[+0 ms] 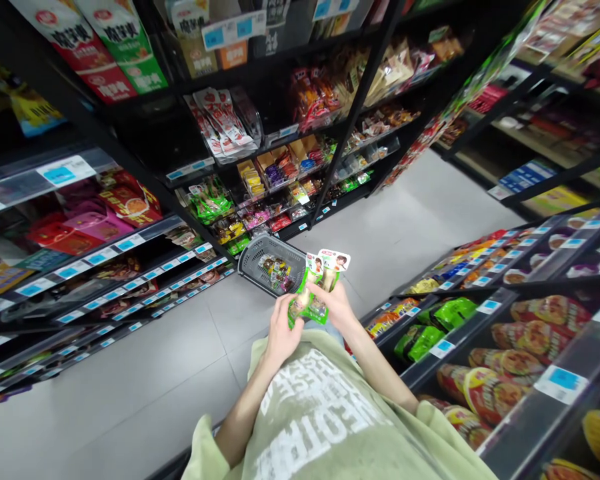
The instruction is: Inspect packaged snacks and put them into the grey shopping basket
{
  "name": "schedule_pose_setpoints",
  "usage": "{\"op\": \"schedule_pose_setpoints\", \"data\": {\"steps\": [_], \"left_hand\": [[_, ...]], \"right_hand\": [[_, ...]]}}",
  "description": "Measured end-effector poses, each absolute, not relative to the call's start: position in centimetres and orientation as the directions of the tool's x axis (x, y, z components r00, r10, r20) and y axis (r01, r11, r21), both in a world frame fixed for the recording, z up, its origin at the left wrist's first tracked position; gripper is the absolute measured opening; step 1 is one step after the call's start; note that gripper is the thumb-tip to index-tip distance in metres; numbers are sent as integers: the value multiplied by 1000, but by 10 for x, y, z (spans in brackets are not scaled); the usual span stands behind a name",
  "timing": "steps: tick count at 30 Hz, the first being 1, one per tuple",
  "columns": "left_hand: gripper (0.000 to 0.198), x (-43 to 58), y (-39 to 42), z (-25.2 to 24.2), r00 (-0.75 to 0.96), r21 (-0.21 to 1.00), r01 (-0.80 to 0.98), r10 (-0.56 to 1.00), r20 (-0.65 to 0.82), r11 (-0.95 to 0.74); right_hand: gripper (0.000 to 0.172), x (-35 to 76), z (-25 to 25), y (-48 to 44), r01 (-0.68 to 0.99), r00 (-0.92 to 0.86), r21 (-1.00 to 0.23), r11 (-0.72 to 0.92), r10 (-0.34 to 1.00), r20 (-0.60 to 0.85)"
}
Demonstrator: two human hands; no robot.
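My left hand (284, 325) is closed on the lower left edge of green snack packets (311, 285), held in front of my body. At least two packets overlap, each with a white top printed with a small picture. From the other side my right hand (336, 305) grips them, its fingers lying across their fronts. Just beyond the hands, a grey plastic basket (249, 248) stands on the floor. Several small colourful packets (276, 270) lie in its bottom. My hands and the packets hide part of the basket's near right side.
Snack shelves (150, 243) with blue and white price tags run along the left and ahead. On the right, a shelf holds cup noodles (485, 390) and green bags (433, 327), close to my right arm. Grey floor tiles (180, 360) lie between the shelves.
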State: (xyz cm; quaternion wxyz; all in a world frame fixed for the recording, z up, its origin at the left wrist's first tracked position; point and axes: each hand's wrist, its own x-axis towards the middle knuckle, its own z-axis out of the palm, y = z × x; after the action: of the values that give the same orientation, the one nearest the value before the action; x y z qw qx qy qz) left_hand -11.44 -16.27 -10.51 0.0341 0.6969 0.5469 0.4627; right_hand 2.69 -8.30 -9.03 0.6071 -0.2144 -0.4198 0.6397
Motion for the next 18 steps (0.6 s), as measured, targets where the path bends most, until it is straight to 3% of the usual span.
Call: {"op": "schedule_pose_setpoints", "data": {"steps": [4, 8, 12, 18], "left_hand": [[48, -118, -166, -99, -54, 682, 608, 835, 547, -407], [35, -120, -167, -102, -88, 920, 201, 929, 360, -337], [33, -117, -166, -106, -13, 959, -104, 964, 266, -266], [50, -114, -168, -101, 92, 969, -193, 980, 176, -155]], "right_hand": [[41, 25, -83, -86, -653, -219, -757, 33, 948, 230], [44, 22, -78, -88, -684, -240, -728, -34, 954, 181], [42, 25, -74, -92, -628, -255, -778, 8, 942, 216], [41, 29, -66, -97, -606, -202, -790, 90, 944, 263]]}}
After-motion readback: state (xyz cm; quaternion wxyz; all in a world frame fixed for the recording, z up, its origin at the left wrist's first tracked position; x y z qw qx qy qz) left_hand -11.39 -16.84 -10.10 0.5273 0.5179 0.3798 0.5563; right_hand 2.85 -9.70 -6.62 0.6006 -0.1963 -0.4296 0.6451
